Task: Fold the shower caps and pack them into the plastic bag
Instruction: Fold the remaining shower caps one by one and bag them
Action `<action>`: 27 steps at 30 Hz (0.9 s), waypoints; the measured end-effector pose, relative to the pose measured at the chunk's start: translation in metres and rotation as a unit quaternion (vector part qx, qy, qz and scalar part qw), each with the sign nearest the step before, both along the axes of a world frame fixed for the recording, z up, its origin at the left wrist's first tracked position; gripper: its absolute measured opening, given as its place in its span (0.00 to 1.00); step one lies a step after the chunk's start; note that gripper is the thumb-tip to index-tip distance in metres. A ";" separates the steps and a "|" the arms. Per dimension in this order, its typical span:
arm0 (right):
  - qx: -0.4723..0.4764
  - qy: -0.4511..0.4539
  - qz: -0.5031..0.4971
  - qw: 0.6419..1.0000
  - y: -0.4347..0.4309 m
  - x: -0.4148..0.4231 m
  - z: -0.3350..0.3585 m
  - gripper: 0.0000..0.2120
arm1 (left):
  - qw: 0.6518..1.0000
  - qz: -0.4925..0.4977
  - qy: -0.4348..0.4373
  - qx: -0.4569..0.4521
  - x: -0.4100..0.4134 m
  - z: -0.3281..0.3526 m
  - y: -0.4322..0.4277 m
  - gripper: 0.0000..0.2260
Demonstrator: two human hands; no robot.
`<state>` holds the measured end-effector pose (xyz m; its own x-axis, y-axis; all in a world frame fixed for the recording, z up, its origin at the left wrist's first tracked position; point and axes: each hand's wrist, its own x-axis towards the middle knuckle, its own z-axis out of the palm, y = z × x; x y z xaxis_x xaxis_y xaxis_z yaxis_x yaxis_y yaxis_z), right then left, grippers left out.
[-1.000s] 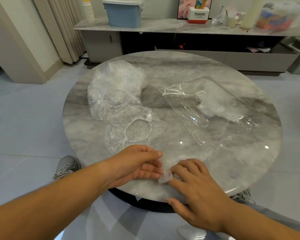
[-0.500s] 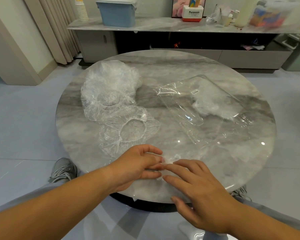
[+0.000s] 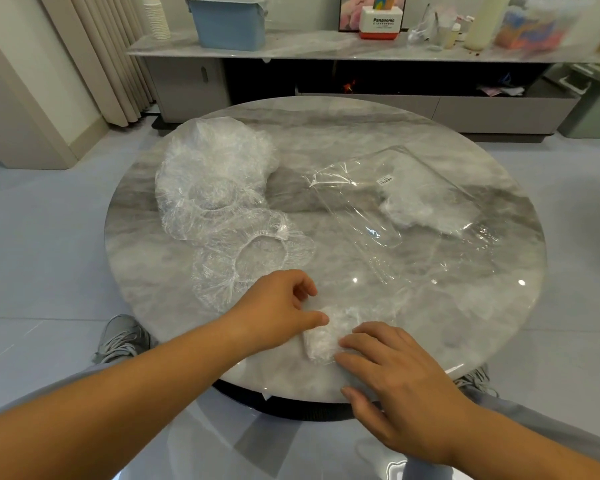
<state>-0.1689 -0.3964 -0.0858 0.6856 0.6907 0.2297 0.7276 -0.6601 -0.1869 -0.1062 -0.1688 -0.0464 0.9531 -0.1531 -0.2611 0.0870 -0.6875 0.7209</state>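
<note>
Plastic cap (image 3: 321,341), crinkled oblong, on glossy table (image 3: 430,306).

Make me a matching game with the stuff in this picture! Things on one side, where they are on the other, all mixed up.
Things:
1. folded cap
2. plastic bag
3. blue box
4. pile of caps

Places:
A. on the far shelf
B. near edge of the table
C. right part of the table
D. left part of the table, far side

Pairs: 1-B, 2-C, 3-A, 4-D
</note>
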 end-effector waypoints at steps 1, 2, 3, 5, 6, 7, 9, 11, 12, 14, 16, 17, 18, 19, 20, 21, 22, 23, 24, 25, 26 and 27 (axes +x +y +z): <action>0.004 0.007 0.003 1.000 -0.001 0.000 0.000 0.15 | 1.000 -0.014 0.002 0.013 0.003 0.002 -0.004 0.17; 0.010 0.013 0.005 1.000 -0.002 0.001 0.000 0.15 | 0.999 -0.025 0.010 0.020 0.007 0.003 -0.007 0.19; 0.018 0.020 0.008 1.000 -0.003 0.002 0.000 0.15 | 0.999 -0.036 0.023 0.028 0.010 0.005 -0.011 0.20; 0.033 0.038 0.010 0.999 -0.007 0.003 0.001 0.17 | 0.995 -0.060 0.050 0.063 0.018 0.007 -0.018 0.21; 0.040 0.050 0.009 0.998 -0.009 0.004 0.001 0.18 | 0.992 -0.069 0.062 0.082 0.022 0.008 -0.021 0.20; 0.045 0.060 0.009 0.997 -0.011 0.004 0.002 0.19 | 0.990 -0.073 0.075 0.092 0.024 0.009 -0.024 0.20; 0.053 0.078 0.013 0.995 -0.015 0.005 0.003 0.21 | 0.988 -0.074 0.101 0.091 0.029 0.008 -0.026 0.19; 0.062 0.089 0.017 0.994 -0.018 0.007 0.003 0.21 | 0.985 -0.076 0.133 0.078 0.032 0.006 -0.027 0.17; 0.067 0.093 0.020 0.993 -0.019 0.008 0.003 0.21 | 0.984 -0.078 0.143 0.070 0.032 0.006 -0.026 0.15; 0.093 0.104 0.020 0.990 -0.019 0.011 0.005 0.21 | 0.984 -0.084 0.151 0.048 0.031 0.005 -0.023 0.12; 0.139 0.099 0.005 0.985 -0.016 0.014 0.009 0.20 | 0.985 -0.076 0.153 -0.002 0.028 0.006 -0.019 0.10; 0.167 0.094 -0.019 0.981 -0.013 0.016 0.012 0.19 | 0.985 -0.066 0.154 -0.040 0.026 0.008 -0.016 0.09; 0.196 0.100 -0.052 0.974 -0.010 0.018 0.016 0.18 | 0.983 -0.054 0.155 -0.081 0.024 0.010 -0.015 0.07; 0.229 0.123 -0.092 0.961 -0.005 0.021 0.021 0.18 | 0.978 -0.042 0.161 -0.123 0.022 0.012 -0.012 0.05; 0.263 0.161 -0.131 0.942 0.000 0.023 0.027 0.16 | 0.972 -0.028 0.163 -0.165 0.018 0.015 -0.011 0.05; 0.300 0.212 -0.161 0.916 0.005 0.027 0.032 0.13 | 0.964 -0.011 0.169 -0.206 0.016 0.015 -0.009 0.04; 0.335 0.264 -0.184 0.886 0.010 0.030 0.037 0.10 | 0.953 0.009 0.177 -0.248 0.012 0.016 -0.007 0.01; 0.365 0.309 -0.201 0.855 0.013 0.034 0.043 0.08 | 0.938 0.028 0.188 -0.289 0.009 0.015 -0.005 0.04; 0.392 0.344 -0.211 0.827 0.017 0.038 0.049 0.07 | 0.921 0.043 0.203 -0.329 0.006 0.015 -0.003 0.09; 0.418 0.374 -0.215 0.800 0.020 0.041 0.054 0.06 | 0.906 0.045 0.215 -0.362 0.003 0.014 -0.001 0.12; 0.444 0.401 -0.210 0.774 0.022 0.043 0.058 0.06 | 0.896 0.044 0.220 -0.384 -0.001 0.015 0.000 0.13; 0.467 0.426 -0.200 0.748 0.025 0.044 0.062 0.09 | 0.891 0.042 0.219 -0.397 -0.003 0.015 0.002 0.14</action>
<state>-0.1244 -0.3710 -0.0238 0.9672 0.2020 -0.1543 -0.1399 -0.0838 -0.9866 -0.1097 -0.1668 -0.0316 0.8038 -0.3877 -0.4512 0.5056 0.0455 0.8616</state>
